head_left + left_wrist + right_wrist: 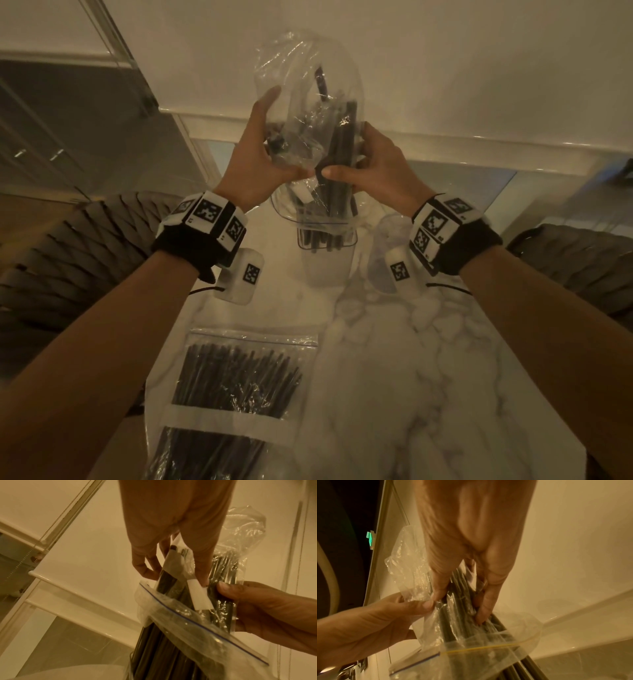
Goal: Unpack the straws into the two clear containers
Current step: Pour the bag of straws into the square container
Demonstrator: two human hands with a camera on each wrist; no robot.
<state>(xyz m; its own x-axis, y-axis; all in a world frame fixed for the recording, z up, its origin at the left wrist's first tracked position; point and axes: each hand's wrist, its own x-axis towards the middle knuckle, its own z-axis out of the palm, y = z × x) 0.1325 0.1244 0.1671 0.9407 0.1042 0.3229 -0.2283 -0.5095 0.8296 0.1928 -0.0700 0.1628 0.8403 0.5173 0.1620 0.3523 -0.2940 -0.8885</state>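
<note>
I hold a clear zip bag (301,102) of black straws (342,147) upturned, its mouth down over a clear container (325,270) on the marble table. My left hand (286,137) grips the bag's left side and my right hand (346,150) pinches the straws through the plastic. Several straw ends reach into the container. In the left wrist view, the left hand (175,576) pinches the bag (188,622) near a white label (199,595). In the right wrist view, the right hand (458,607) grips the straws (464,597) through the bag (488,649). A second clear container (383,240) stands to the right, partly hidden by my right wrist.
Two more sealed bags of black straws (236,380) (205,455) lie at the near left of the marble table (411,377). Woven chairs stand at the left (68,257) and right (565,260). A white wall and ledge run behind the table.
</note>
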